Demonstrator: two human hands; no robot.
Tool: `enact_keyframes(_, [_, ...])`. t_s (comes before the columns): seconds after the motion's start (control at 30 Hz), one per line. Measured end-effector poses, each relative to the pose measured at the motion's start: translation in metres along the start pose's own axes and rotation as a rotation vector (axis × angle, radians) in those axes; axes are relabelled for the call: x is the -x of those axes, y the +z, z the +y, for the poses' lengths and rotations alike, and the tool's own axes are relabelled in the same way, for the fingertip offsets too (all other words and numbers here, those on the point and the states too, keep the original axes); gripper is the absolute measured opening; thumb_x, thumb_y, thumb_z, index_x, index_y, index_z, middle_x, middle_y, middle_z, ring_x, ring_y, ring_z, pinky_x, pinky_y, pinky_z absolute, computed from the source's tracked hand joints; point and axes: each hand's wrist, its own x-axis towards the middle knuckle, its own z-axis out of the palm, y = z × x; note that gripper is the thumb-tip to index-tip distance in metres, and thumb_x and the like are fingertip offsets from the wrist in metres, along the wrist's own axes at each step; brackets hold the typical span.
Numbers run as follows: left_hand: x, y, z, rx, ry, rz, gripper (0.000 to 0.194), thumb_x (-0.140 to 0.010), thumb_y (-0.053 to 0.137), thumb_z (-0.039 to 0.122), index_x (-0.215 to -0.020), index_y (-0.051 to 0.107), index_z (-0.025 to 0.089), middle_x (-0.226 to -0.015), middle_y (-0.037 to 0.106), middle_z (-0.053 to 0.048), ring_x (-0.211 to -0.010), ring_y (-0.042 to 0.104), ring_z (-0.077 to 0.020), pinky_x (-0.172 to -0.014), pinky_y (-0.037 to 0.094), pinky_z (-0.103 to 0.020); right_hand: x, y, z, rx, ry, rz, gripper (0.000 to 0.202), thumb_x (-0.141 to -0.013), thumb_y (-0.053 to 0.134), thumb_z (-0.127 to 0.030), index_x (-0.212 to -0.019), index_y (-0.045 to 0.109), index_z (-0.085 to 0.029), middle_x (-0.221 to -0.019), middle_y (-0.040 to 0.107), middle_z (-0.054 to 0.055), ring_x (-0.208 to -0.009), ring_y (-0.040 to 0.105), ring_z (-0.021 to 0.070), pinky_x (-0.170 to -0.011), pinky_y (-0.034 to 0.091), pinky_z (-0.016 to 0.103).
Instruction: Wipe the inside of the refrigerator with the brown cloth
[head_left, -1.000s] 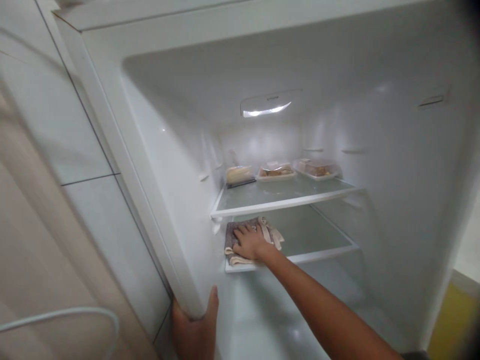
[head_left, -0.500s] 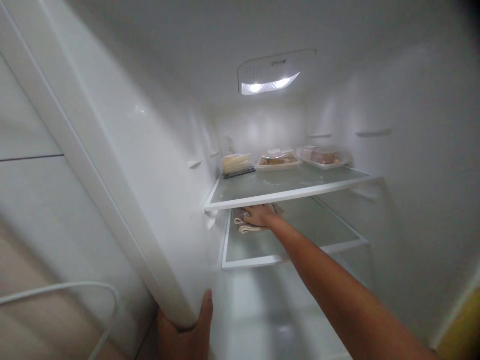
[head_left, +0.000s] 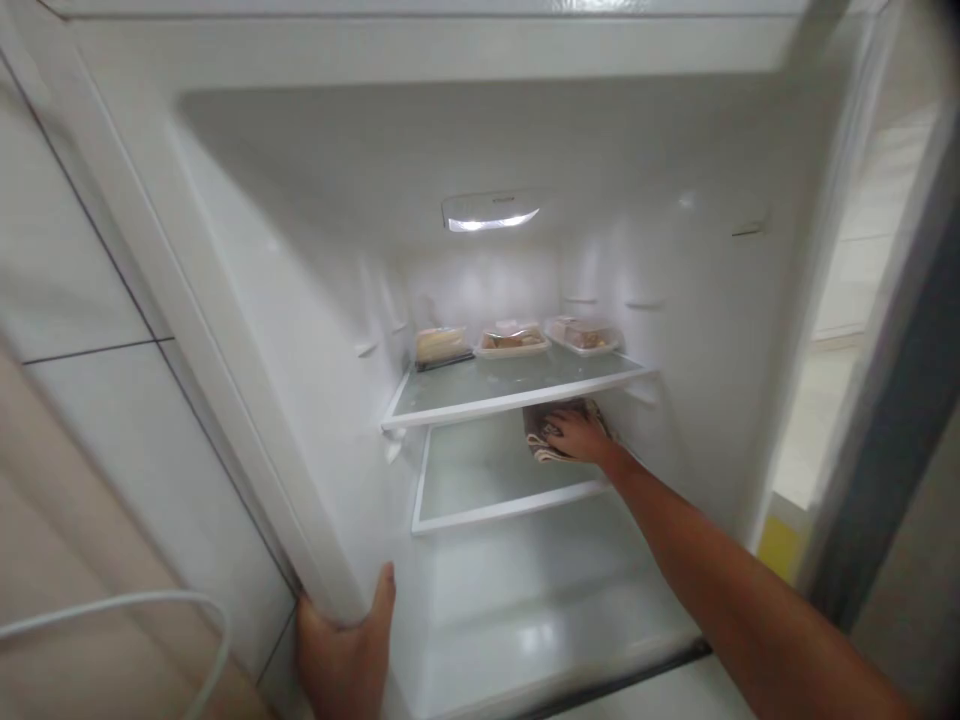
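I see my right hand [head_left: 576, 436] lying palm down, fingers spread flat, on a folded cloth [head_left: 556, 430] that rests on the lower glass shelf [head_left: 480, 480], towards the fridge's right wall. The cloth is grey with pale stripes; part of it is hidden under the hand and part under the edge of the shelf above. My left hand [head_left: 343, 650] is well apart from the right, low and to its left, wrapped around the front edge of the fridge's left side wall [head_left: 225, 330], thumb up on the inside face. Just above my right hand sits the upper glass shelf [head_left: 510, 395], with three food containers [head_left: 513, 340] in a row at the back. Higher up, the interior lamp [head_left: 489, 212] glows. A white cable [head_left: 135, 606] curves past to the left of my left hand.
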Motion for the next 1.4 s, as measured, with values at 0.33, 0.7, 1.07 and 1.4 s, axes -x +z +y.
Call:
enact_keyframes(0.33, [-0.002,0.0,-0.005,-0.018,0.055,-0.011,0.076,-0.064,0.064,0.065,-0.12,0.056,0.014,-0.106,0.07,-0.019,-0.1,0.067,-0.0426,-0.086,0.055,-0.053,0.082,-0.019,-0.026,-0.022,0.08,-0.021,0.053,-0.093,0.044,-0.049,-0.14,0.051,-0.026,-0.153,0.041,0.007,-0.138,0.038,0.0312,-0.115,0.027,0.057])
enact_keyframes(0.7, [0.0,-0.002,-0.002,0.027,0.067,-0.024,0.072,-0.066,0.064,0.063,-0.119,0.056,0.016,-0.107,0.07,-0.017,-0.102,0.067,-0.0385,-0.087,0.055,-0.051,0.115,-0.018,-0.096,-0.075,-0.002,-0.028,0.07,-0.089,0.043,-0.066,-0.146,0.045,-0.026,-0.156,0.035,0.009,-0.143,0.027,0.0422,-0.115,0.02,0.066])
enact_keyframes(1.07, [-0.001,0.001,-0.006,0.028,0.079,0.004,0.068,-0.068,0.064,0.061,-0.119,0.057,0.016,-0.106,0.071,-0.017,-0.1,0.069,-0.0367,-0.089,0.054,-0.05,0.082,-0.004,-0.234,-0.147,-0.343,-0.107,0.074,-0.089,0.047,-0.062,-0.147,0.04,-0.018,-0.154,0.035,0.016,-0.143,0.024,0.0461,-0.114,0.018,0.073])
enact_keyframes(1.4, [0.002,-0.002,0.003,0.039,0.085,0.015,0.067,-0.066,0.068,0.058,-0.116,0.058,0.015,-0.102,0.071,-0.015,-0.096,0.069,-0.0349,-0.087,0.055,-0.05,0.081,0.008,-0.195,-0.048,-0.434,-0.02,0.06,-0.092,0.05,-0.028,-0.15,0.034,-0.029,-0.155,0.034,0.011,-0.142,0.03,0.0412,-0.114,0.026,0.067])
